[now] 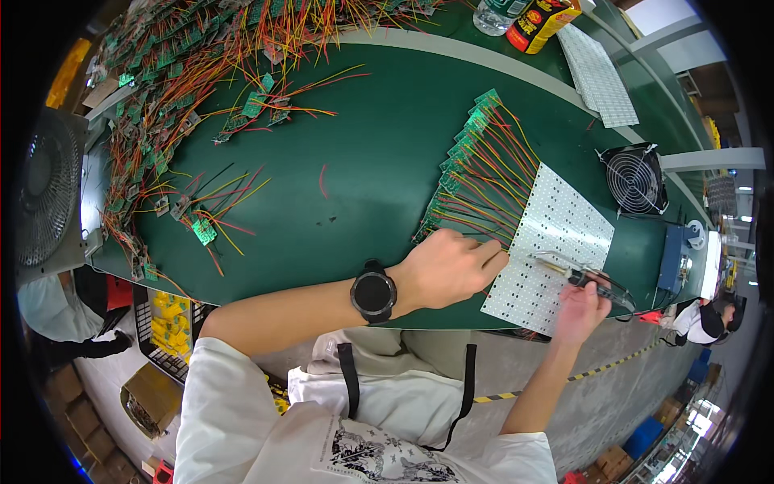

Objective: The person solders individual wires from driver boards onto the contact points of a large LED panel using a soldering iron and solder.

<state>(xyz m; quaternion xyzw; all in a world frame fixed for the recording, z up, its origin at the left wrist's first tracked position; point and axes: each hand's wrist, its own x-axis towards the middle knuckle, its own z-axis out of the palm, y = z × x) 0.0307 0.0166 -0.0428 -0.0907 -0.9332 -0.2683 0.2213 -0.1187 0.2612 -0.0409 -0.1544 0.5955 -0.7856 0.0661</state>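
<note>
Soldering wires [493, 179] to the white board [558, 222] at near right seems the step, the right hand [581, 313] gripping a soldering tool [577, 277] above it, the left hand [450, 270] at its left edge, hold unclear; the next move likely needs steady wire ends.

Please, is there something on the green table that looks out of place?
Yes, slightly: a short red wire lies alone on the green table, joined to no board, with small dark specks nearby. It looks stray beside the orderly row of green boards.
</note>
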